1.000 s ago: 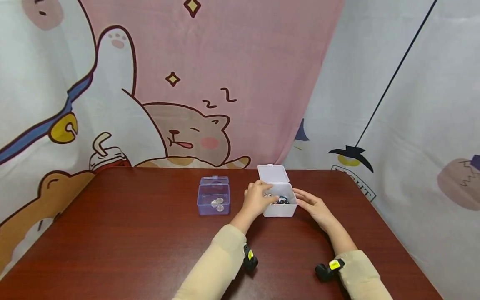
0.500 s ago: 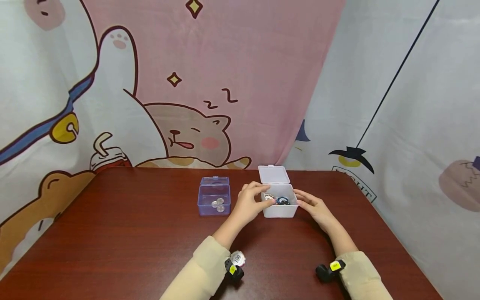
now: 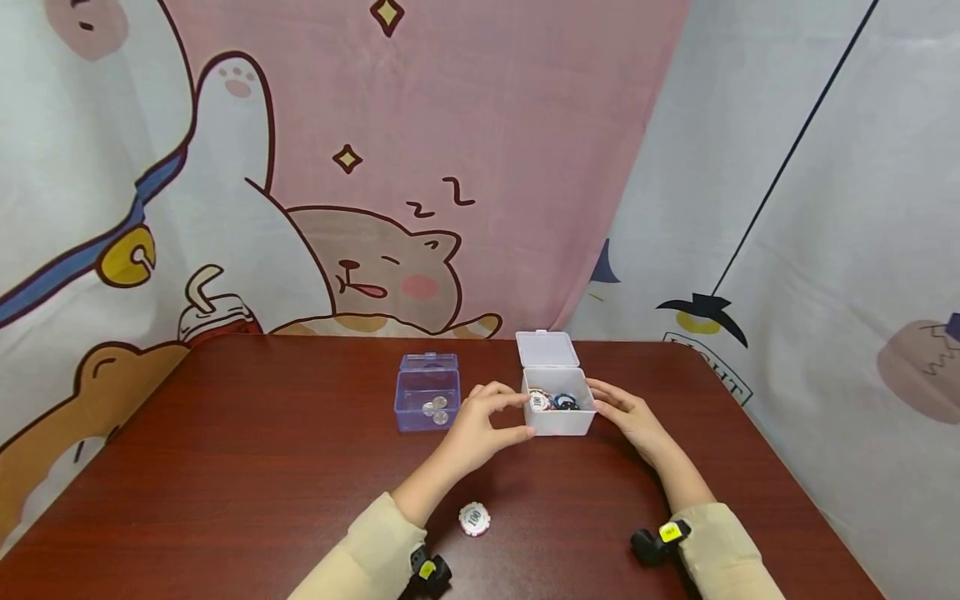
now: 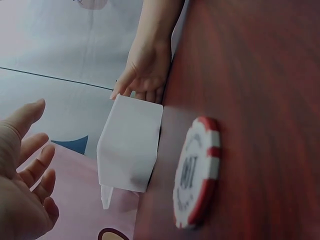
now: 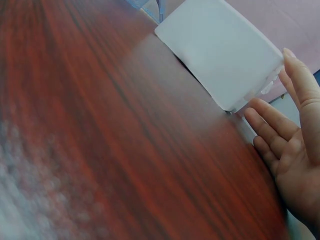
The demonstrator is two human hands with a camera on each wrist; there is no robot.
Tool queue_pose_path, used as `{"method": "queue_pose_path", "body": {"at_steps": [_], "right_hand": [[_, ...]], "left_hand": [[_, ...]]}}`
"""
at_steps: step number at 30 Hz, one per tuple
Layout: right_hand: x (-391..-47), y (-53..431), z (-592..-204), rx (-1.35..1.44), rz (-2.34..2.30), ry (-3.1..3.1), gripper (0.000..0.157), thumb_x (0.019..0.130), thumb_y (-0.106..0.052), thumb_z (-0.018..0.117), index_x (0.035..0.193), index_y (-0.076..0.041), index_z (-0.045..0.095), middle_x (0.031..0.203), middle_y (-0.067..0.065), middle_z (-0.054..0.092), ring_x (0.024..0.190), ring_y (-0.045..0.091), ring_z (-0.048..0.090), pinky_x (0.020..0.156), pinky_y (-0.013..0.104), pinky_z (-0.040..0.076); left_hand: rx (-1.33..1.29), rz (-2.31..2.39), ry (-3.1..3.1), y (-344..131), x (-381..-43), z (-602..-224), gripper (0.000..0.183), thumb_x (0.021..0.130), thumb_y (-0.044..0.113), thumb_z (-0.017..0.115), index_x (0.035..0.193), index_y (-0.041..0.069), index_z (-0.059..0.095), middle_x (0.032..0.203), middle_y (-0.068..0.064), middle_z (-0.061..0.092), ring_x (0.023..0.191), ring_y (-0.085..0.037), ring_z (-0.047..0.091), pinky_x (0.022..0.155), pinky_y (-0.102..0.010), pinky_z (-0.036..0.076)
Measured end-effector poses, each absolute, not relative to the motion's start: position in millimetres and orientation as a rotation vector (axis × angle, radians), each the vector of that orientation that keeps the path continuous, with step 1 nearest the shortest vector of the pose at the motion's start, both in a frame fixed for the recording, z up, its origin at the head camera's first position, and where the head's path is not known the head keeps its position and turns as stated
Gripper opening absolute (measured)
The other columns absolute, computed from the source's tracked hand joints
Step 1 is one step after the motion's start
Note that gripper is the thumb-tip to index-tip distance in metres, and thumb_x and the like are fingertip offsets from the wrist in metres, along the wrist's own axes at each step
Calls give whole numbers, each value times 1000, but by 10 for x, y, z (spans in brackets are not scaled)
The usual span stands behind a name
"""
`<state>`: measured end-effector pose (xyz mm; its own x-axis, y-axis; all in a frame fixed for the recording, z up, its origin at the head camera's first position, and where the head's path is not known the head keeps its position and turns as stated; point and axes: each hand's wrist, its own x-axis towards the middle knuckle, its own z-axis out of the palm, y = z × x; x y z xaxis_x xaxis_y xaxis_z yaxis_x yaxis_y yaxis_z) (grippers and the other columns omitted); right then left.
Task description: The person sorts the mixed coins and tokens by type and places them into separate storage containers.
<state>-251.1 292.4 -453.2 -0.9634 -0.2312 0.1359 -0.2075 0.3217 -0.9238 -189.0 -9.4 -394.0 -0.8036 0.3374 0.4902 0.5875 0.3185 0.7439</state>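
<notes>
A white lidded box point(image 3: 560, 423), its lid standing up at the back, holds several poker chips point(image 3: 538, 401). My left hand point(image 3: 474, 429) is beside the box's left side, thumb and fingers apart with nothing between them. In the left wrist view the same hand point(image 4: 25, 175) shows loosely bent fingers off the box. My right hand point(image 3: 630, 421) rests at the box's right side, thumb near the front rim and fingers extended along the wall. Nearer me, a poker chip point(image 3: 474, 518) marked 100, with a red and white edge, lies flat on the table.
Left of the white box stands a clear purple box point(image 3: 408, 419), lid up, with a few silvery coin-like discs point(image 3: 440, 416) inside. The reddish-brown table point(image 3: 225, 467) ends at a patterned cloth point(image 3: 540, 167) hanging behind and to the right.
My left hand has come out of the white box and drawn left and toward me. The loose 100 chip, earlier hidden behind the left wrist, now shows fully. The right hand stays put.
</notes>
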Motion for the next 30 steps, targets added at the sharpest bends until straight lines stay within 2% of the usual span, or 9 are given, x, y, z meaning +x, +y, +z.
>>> {"method": "queue_pose_path", "body": {"at_steps": [3, 8, 11, 15, 18, 20, 25, 27, 30], "right_hand": [[-2509, 2922, -4530, -422, -1770, 2534, 51, 95, -26, 61, 140, -8, 48, 133, 19, 53, 120, 19, 50, 99, 42, 36], [-2506, 2909, -4531, -435, -1791, 2516, 48, 96, -22, 59, 140, -6, 48, 134, 21, 53, 121, 22, 49, 100, 47, 34], [-2502, 2905, -4529, -431, -1798, 2510, 47, 97, -19, 58, 141, -5, 47, 134, 21, 52, 123, 26, 47, 100, 49, 33], [-2500, 2908, -4522, -443, -1799, 2506, 48, 97, -17, 57, 142, -5, 46, 134, 21, 52, 125, 32, 44, 101, 51, 32], [-2497, 2908, -4523, -452, -1806, 2495, 48, 97, -17, 57, 142, -5, 45, 135, 22, 51, 126, 34, 43, 101, 54, 31], [-2496, 2911, -4518, -453, -1806, 2491, 49, 97, -16, 57, 143, -6, 45, 136, 22, 50, 127, 34, 42, 102, 55, 29], [-2487, 2897, -4488, -426, -1807, 2482, 48, 97, -15, 57, 142, -4, 46, 135, 23, 50, 127, 36, 41, 103, 56, 28], [-2484, 2889, -4478, -421, -1815, 2474, 47, 97, -13, 57, 141, -2, 46, 134, 25, 50, 127, 38, 41, 103, 57, 27], [-2483, 2884, -4475, -426, -1833, 2457, 46, 96, -9, 56, 140, 0, 45, 133, 27, 50, 126, 40, 40, 102, 59, 27]], "left_hand": [[-874, -1481, -2337, -135, -1850, -3944, 41, 76, 21, 82, 114, 10, 71, 101, -1, 63, 90, -15, 48, 78, -32, 42], [-941, -1465, -2336, -211, -1792, -3947, 42, 75, 20, 83, 114, 10, 71, 101, -1, 62, 92, -14, 49, 80, -32, 43], [-964, -1468, -2360, -265, -1752, -3952, 43, 75, 20, 83, 114, 10, 70, 102, -1, 62, 94, -17, 51, 82, -37, 43], [-976, -1470, -2404, -339, -1695, -3949, 44, 75, 21, 83, 115, 10, 70, 103, 2, 61, 98, -20, 55, 97, -46, 36], [-994, -1464, -2425, -394, -1653, -3952, 45, 74, 21, 83, 116, 9, 70, 103, 4, 60, 100, -22, 55, 98, -49, 36], [-1014, -1445, -2435, -426, -1634, -3955, 46, 74, 20, 83, 117, 8, 69, 104, 4, 60, 102, -21, 54, 99, -48, 35], [-1062, -1378, -2452, -503, -1602, -3981, 48, 74, 23, 83, 118, 10, 69, 107, 3, 61, 106, -14, 51, 96, -39, 38], [-1081, -1369, -2454, -539, -1585, -3987, 49, 74, 24, 83, 118, 12, 69, 108, 5, 60, 105, -14, 50, 87, -35, 42], [-1120, -1363, -2457, -600, -1562, -4005, 49, 74, 24, 84, 119, 12, 69, 109, 6, 60, 104, -15, 51, 86, -33, 43]]}}
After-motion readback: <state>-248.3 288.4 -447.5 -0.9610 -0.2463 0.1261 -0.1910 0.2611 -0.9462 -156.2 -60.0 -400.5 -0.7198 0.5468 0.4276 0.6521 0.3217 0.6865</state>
